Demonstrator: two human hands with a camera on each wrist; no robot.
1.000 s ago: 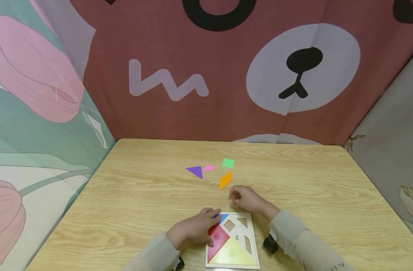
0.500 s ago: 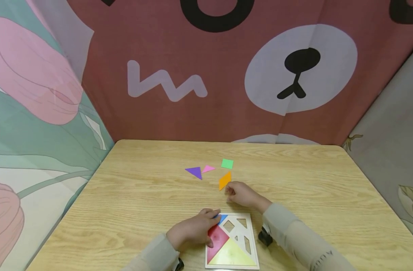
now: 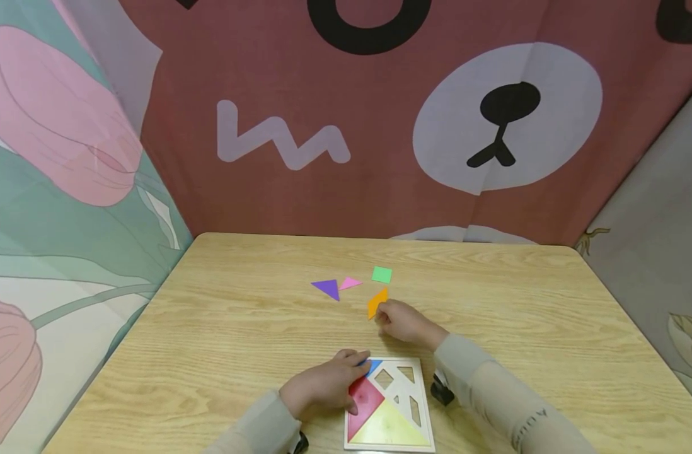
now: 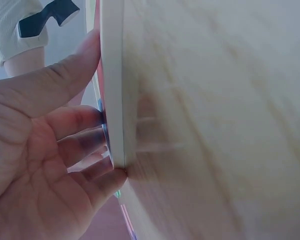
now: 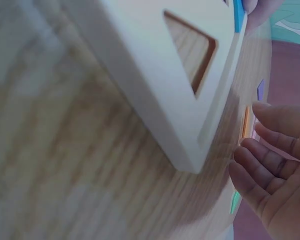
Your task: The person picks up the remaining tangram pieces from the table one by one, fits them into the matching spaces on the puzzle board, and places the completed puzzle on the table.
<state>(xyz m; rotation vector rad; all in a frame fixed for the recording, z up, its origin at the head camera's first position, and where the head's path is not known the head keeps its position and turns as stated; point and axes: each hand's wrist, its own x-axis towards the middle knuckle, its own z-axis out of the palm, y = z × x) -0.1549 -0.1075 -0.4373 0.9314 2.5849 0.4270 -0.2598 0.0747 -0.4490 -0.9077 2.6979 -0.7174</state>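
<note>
A white tangram board (image 3: 399,386) lies at the table's near edge. It holds a red triangle (image 3: 370,398), a yellow triangle (image 3: 388,427) and a blue piece (image 3: 375,365); several cut-outs on its right side show bare table. My left hand (image 3: 325,381) rests on the board's left side, fingers over the blue piece and thumb on the red one. In the left wrist view the little finger (image 4: 112,182) touches the board's corner. Beyond the board, my right hand (image 3: 405,323) has its fingertips right at an orange parallelogram (image 3: 374,306), partly covering it.
A purple triangle (image 3: 329,288), a pink triangle (image 3: 350,283) and a green piece (image 3: 382,274) lie flat beyond the orange one. Behind the wooden table (image 3: 238,340) hangs a curtain (image 3: 380,189) with a bear's face.
My right hand has moved left and slightly away from me, from beside the orange parallelogram to its edge. The left hand stays on the board.
</note>
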